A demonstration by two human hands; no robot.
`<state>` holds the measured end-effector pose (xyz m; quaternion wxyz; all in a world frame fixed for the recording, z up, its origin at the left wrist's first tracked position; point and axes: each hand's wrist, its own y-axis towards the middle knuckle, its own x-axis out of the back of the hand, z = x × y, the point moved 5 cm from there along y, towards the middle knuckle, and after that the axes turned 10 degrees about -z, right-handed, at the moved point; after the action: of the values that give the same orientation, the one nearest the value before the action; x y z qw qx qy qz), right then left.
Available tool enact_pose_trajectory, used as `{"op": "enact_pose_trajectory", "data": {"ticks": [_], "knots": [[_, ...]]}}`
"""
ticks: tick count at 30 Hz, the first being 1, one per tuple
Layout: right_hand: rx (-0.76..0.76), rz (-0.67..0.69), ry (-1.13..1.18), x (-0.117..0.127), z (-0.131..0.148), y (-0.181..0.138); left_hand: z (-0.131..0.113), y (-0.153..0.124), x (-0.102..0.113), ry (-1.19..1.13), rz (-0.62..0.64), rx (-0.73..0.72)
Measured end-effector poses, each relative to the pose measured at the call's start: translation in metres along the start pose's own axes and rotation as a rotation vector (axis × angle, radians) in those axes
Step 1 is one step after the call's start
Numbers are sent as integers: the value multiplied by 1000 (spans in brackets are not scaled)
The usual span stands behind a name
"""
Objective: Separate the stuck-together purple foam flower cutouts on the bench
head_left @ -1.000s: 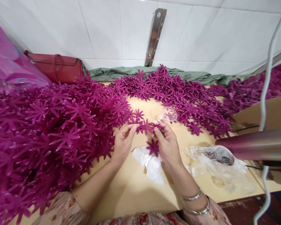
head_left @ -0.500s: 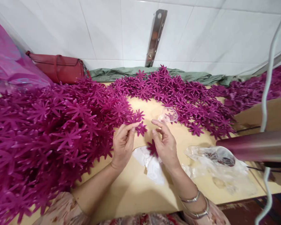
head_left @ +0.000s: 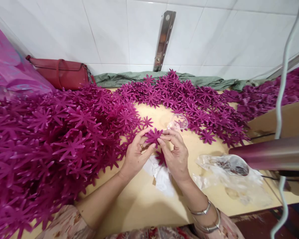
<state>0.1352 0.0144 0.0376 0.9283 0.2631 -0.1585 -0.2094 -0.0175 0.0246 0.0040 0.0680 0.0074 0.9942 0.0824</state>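
Between my two hands is a magenta artificial flower piece (head_left: 154,136) with narrow, finger-like petals. My left hand (head_left: 137,151) pinches its left side, thumb in front and fingers partly behind it. On its right edge, the thumb and fingertips of my right hand (head_left: 175,151) close on the petals. Below them, another magenta flower piece (head_left: 161,158) lies on a crumpled white cloth (head_left: 161,179), partly covered by my right hand. Just beyond the right hand stands a small clear plastic cup (head_left: 178,122).
A large heap of magenta flower pieces (head_left: 72,139) covers the left, and another heap (head_left: 186,96) runs along the back. A red handbag (head_left: 62,73) rests by the tiled wall. Right are a clear plastic bag (head_left: 239,181), a blurred cylinder (head_left: 269,154) and a white cable (head_left: 280,109).
My left hand has moved right, bringing a flower piece from the edge of the left heap to my right hand. The right hand's fingers have closed on it.
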Motion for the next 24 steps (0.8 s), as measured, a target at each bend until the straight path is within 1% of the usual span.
{"op": "enact_pose_trajectory", "data": {"ticks": [3, 5, 7, 9, 11, 12, 14, 17, 21, 24], "knots": [[-22, -2, 20, 0, 0, 1, 0, 2, 0, -22, -10, -8], [-64, -19, 50, 0, -2, 1, 2, 3, 1, -47, -30, -23], [-134, -43, 86, 0, -4, 1, 4, 6, 4, -45, -80, -46], [-212, -66, 127, 1, -7, 1, 6, 8, 10, -6, -163, -66], [-276, -75, 167, 2, -7, 1, 8, 9, 14, 33, -224, -49], [-300, -73, 185, 1, -6, 0, 8, 9, 15, 41, -233, -29], [-335, -37, 215, -1, -5, 0, 6, 8, 14, 45, -204, 1], [-361, 80, 230, -7, -4, -3, -1, 8, 13, 70, -156, -39], [-436, 182, 249, -13, -7, -7, -1, 9, 16, 134, -193, -86], [-492, 220, 330, -15, -10, -7, 4, 10, 16, 140, -178, -85]]}}
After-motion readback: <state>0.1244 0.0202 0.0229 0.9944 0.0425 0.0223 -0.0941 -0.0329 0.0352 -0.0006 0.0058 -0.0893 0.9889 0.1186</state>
